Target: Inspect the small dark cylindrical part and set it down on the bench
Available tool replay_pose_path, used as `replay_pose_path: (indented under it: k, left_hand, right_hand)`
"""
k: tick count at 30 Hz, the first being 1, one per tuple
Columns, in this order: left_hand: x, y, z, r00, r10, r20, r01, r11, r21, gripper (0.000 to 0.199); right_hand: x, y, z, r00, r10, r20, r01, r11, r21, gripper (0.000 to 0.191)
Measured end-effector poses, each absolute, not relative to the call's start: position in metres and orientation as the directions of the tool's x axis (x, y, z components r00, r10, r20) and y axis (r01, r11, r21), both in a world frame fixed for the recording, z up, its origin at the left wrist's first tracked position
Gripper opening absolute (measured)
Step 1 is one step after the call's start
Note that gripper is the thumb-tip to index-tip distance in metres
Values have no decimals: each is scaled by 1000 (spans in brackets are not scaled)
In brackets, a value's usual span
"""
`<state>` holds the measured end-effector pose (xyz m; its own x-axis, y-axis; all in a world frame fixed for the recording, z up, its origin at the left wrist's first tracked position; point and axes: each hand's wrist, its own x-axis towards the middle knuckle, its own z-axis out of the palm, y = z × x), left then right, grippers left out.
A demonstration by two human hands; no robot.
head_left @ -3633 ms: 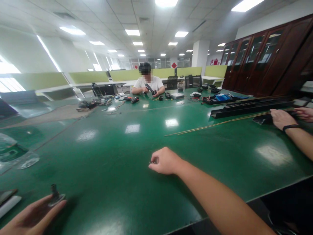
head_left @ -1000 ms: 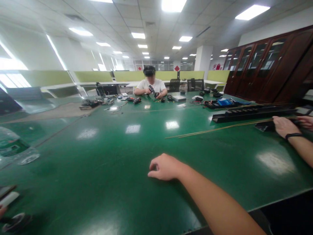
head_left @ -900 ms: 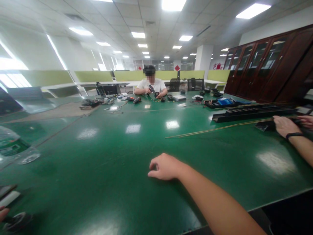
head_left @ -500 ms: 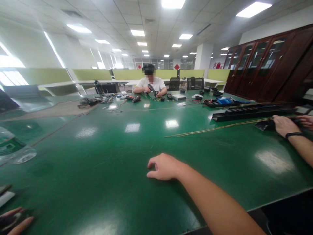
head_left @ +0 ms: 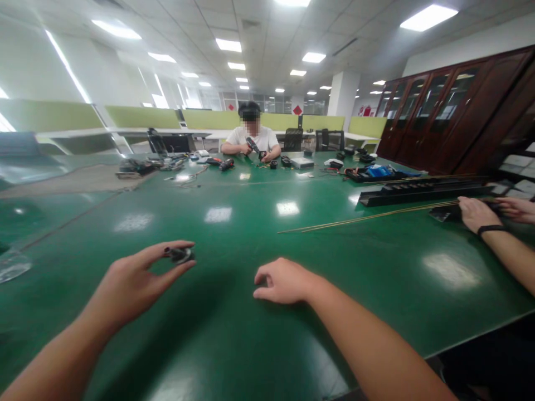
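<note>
My left hand (head_left: 136, 281) is raised over the green table (head_left: 234, 345), with a small dark round part (head_left: 179, 255) pinched between thumb and fingers. The part has a short stub on its left side; its finer detail is blurred. To the right, my right hand (head_left: 282, 281) rests on the tabletop. Its fingers are curled with a gap between them and the thumb, and nothing shows in it.
Thin yellowish rods (head_left: 334, 224) and a long black channel (head_left: 409, 193) lie at the right, beside another person's hands (head_left: 478, 214). Across the table a person (head_left: 253, 139) holds a power tool. A clear bottle (head_left: 14, 267) is at the left edge.
My left hand has come in from the lower left corner, carrying the dark part up over the table. My right hand has kept its pose. The view has shifted slightly.
</note>
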<state>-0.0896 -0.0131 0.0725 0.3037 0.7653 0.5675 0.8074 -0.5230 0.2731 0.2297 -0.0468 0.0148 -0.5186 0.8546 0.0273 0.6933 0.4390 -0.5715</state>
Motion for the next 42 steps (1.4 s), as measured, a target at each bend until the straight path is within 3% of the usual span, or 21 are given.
replay_pose_path:
  k: [2,7,13,17,23,29,42]
  left_hand:
    - [-59,-3,64,404,739,539,741,-610,281,44]
    - [-1,-1,27,665,523,533,456,-850,265,24]
    - [9,-12,4,735,502,456,306,-845,438,14]
    - [9,-13,4,731,541,416,313,-807,500,14]
    - [8,-14,0,674,625,394,396,-756,522,28]
    - [8,-15,1,679,637,365,397,-737,547,17]
    - [7,-14,0,712,627,316,384,-725,572,18]
  right_hand:
    - [235,-42,14,-472,881,32,716,405,-569,30]
    - [241,-34,12,-379,925,23,759,326,-563,23]
    - [227,-43,9,-483,875,21,726,414,-549,21]
    - [225,-46,9,-489,872,32,717,422,-555,19]
    - [226,-47,9,-484,875,21,715,409,-568,19]
    - [225,-47,9,-468,883,-23,723,368,-585,21]
    - [227,-47,8,-498,866,38,700,428,-572,23]
